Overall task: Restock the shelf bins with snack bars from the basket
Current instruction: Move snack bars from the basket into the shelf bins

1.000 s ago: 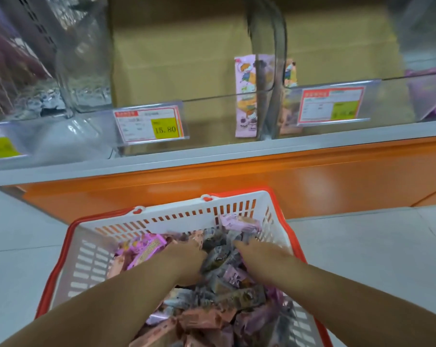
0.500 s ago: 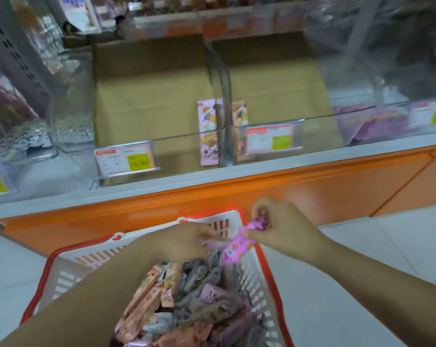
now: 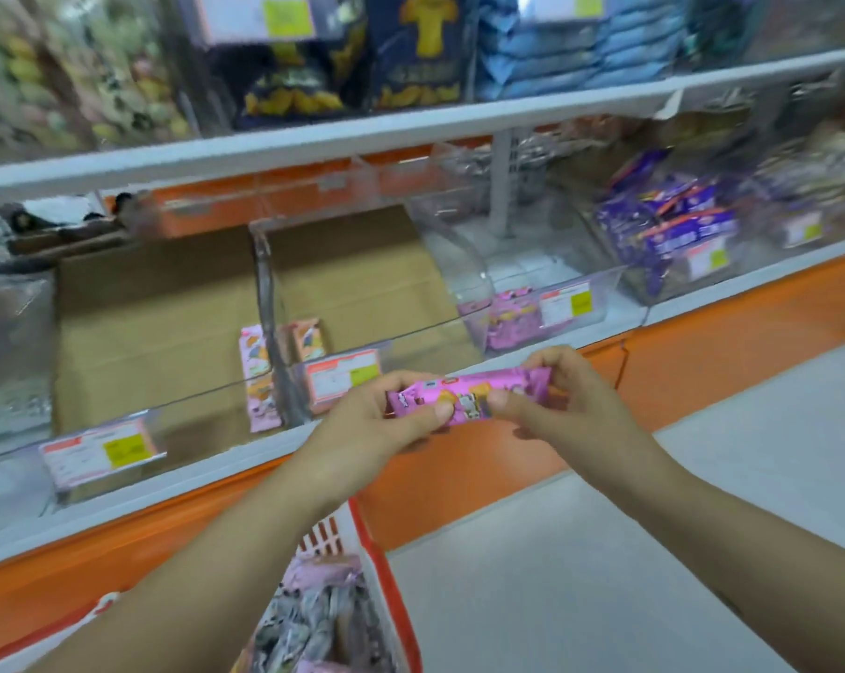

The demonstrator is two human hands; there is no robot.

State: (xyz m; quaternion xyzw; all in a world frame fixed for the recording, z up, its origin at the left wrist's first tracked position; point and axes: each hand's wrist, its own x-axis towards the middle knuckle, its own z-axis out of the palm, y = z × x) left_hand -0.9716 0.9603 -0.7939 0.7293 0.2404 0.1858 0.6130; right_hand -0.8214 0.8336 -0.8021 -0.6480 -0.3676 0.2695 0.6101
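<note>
Fingers [image 3: 430, 414] of the left hand [image 3: 372, 425] pinch the left end of a pink snack bar [image 3: 464, 396]. The right hand [image 3: 576, 405] pinches its right end, so both hands are curled on the one wrapper and hold it level in the air just in front of the shelf edge [image 3: 216, 473]. At 12 o'clock from the bar stands a clear shelf bin [image 3: 411, 340] lined with cardboard, and its front wall and price label [image 3: 343, 374] lie between the bar and the bin's inside. At 10 o'clock, upright packets [image 3: 258, 376] lean by the divider. At 2 o'clock, a second bin [image 3: 605, 303] holds pink packs [image 3: 513, 318], with purple packs [image 3: 673, 230] beyond. At 7 o'clock, the red-rimmed basket [image 3: 381, 561] holds mixed wrapped bars [image 3: 323, 624], partly hidden by the left forearm. Grey floor [image 3: 605, 575] lies at 5 o'clock.
</note>
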